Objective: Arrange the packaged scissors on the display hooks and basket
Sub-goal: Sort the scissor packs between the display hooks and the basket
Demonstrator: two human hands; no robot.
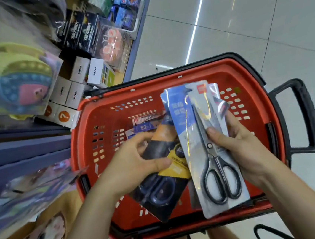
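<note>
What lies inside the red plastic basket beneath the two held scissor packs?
A few small carded packs lie on the floor of the red plastic basket. The black-and-orange scissor pack in the left hand and the grey-blue scissor pack in the right hand hide the rest.

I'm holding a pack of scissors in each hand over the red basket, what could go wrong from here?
The right hand holds the blue pack near its middle, a second pack seemingly stacked behind; one may slip out. The left hand pinches the dark pack, which lies under the blue one, so they might snag when separated.
</note>
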